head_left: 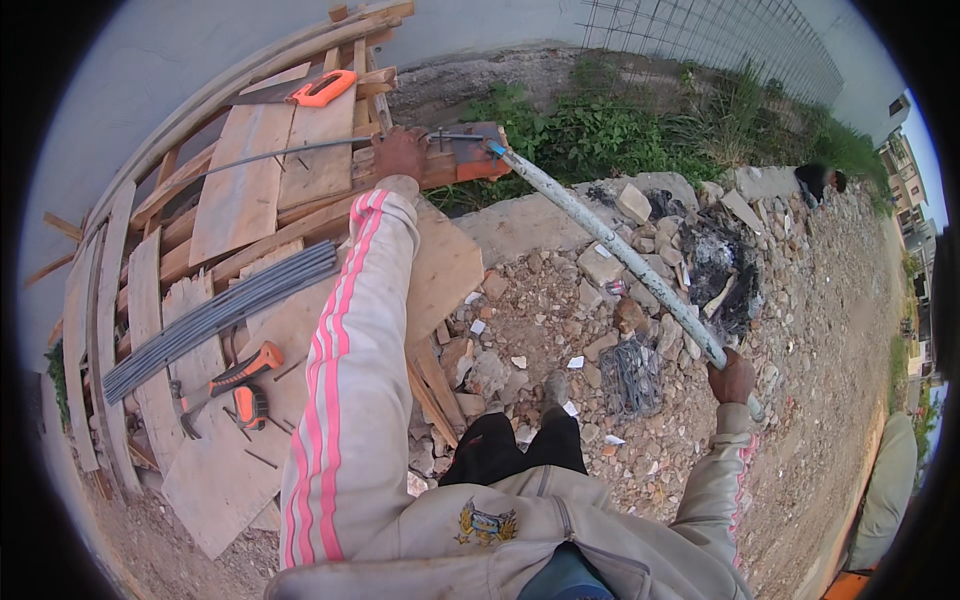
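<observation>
My left hand point(400, 153) is closed over a thin steel rod point(262, 155) that lies across the wooden bench. The rod runs on past my hand to a block with an orange-painted side point(482, 155) at the bench's far right corner. My right hand point(731, 378) grips the lower end of a long, pale, worn metal pipe point(610, 240). This pipe slants up and left over the rubble, and its blue-marked upper end meets the rod at the block. How the two join is too small to make out. A bundle of steel rods point(220, 320) rests on the bench, left of my left arm.
On the bench point(240, 185) lie an orange-handled handsaw point(322, 90), a claw hammer point(230, 382), a tape measure point(250, 407) and loose nails. Broken stones point(540, 310) and a wire bundle point(631, 378) cover the ground. A person point(815, 183) is at the far right; wire mesh point(715, 40) leans behind.
</observation>
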A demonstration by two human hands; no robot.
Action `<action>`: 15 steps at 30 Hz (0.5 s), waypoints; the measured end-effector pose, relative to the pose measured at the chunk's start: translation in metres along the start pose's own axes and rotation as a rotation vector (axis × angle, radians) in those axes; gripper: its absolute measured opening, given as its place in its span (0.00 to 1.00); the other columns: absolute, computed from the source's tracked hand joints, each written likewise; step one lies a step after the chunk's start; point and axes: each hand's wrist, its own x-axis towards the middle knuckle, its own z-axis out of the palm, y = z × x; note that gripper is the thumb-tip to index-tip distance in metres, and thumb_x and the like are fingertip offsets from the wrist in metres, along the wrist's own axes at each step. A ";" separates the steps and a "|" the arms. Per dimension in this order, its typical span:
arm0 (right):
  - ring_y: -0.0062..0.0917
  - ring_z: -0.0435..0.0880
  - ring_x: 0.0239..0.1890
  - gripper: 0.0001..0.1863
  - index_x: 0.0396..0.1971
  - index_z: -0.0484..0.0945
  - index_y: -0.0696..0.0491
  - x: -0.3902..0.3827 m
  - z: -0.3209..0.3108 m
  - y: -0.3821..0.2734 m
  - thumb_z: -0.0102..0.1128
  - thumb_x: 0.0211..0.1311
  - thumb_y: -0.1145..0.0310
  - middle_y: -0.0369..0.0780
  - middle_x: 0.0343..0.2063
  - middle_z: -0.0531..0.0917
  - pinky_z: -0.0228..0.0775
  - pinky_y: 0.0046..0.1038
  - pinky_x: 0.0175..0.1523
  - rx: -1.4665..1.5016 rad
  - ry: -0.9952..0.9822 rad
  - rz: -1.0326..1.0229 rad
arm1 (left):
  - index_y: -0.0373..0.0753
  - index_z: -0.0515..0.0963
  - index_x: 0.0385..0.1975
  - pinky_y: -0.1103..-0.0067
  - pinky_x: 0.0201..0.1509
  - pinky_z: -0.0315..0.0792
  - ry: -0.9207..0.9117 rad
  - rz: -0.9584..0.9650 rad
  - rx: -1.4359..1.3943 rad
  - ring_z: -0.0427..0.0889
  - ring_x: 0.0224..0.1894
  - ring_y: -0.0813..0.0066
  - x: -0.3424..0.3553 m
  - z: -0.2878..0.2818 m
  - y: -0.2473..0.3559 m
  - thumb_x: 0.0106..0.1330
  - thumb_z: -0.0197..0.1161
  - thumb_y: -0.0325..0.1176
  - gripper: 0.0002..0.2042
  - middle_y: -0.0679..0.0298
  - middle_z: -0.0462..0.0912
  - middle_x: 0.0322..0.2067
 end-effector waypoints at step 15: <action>0.50 0.86 0.28 0.16 0.37 0.82 0.52 -0.192 -0.040 -0.123 0.71 0.54 0.57 0.50 0.24 0.85 0.76 0.48 0.34 0.149 -0.037 0.118 | 0.54 0.87 0.43 0.46 0.69 0.60 -0.045 -0.034 -0.034 0.82 0.57 0.62 0.009 -0.005 0.011 0.72 0.55 0.41 0.12 0.63 0.86 0.46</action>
